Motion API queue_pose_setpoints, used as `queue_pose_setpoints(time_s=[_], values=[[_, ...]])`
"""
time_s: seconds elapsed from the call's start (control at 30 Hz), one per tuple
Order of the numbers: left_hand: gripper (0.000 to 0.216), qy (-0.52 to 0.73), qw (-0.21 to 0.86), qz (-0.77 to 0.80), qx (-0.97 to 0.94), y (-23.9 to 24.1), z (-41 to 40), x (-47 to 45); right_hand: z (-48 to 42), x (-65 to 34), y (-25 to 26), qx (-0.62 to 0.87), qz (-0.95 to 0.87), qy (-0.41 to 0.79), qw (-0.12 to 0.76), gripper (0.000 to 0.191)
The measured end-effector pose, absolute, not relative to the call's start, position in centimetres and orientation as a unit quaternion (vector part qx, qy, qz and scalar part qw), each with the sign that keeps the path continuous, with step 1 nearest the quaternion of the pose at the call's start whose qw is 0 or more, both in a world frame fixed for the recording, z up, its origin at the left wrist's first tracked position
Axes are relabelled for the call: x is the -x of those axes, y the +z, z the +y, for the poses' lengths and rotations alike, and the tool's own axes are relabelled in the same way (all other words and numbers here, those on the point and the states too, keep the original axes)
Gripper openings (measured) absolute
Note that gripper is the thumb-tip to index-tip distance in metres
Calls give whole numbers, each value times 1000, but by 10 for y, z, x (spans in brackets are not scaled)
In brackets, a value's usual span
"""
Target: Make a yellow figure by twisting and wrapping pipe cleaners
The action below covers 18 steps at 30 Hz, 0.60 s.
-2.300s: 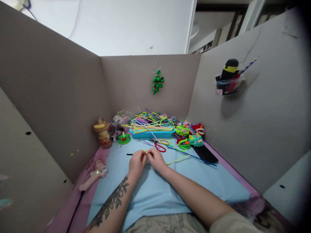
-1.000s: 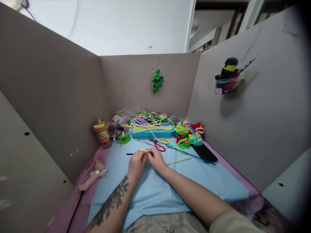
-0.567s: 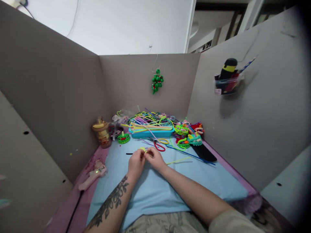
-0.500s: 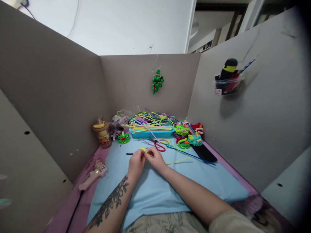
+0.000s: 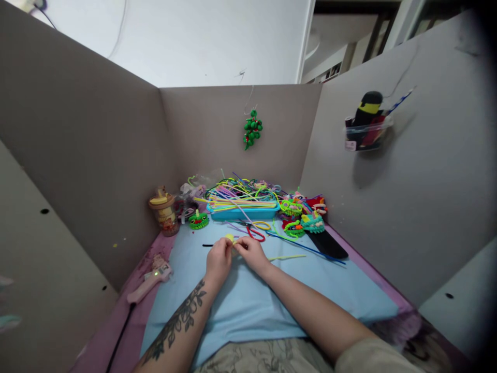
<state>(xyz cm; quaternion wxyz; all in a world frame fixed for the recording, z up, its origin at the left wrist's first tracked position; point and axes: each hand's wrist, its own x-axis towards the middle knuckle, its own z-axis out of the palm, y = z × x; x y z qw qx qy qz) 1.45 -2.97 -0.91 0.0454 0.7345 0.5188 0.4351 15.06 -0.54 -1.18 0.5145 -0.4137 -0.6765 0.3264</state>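
Observation:
Both hands meet at the middle of the light blue cloth. My left hand is closed in a pinch on a small yellow pipe cleaner piece, whose rounded top shows above the fingertips. My right hand pinches the same yellow piece from the other side; its lower part is hidden by the fingers. Just beyond the hands lie scissors with red and yellow handles. A short black pipe cleaner lies left of my left hand, and a yellow-green one right of my right hand.
A blue tray heaped with pipe cleaners stands at the back. Fuzzy figures sit at right by a black strip. A pink glue gun and a lidded cup are at left. Grey panels enclose the table.
The fingertips of my right hand have shifted slightly, and a small gap now shows between the two hands. The view has moved a little.

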Motion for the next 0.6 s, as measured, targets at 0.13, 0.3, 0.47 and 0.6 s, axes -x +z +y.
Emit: queue_pose_setpoints(time_s=[0.13,0.3,0.47,0.6], values=[[10,443,50,511,-735,-9,-30,-13,-1,-150,-14,389,-647,405,516,13],[10,448,44,512,-732,-8,-29,-13,-2,-152,-14,386,-669,384,506,12],[8,451,48,513,-729,-10,-28,-13,-8,-154,-9,389,-730,255,501,13],[6,452,56,519,-724,-10,-27,-13,-10,-154,-5,389,-737,231,503,12]])
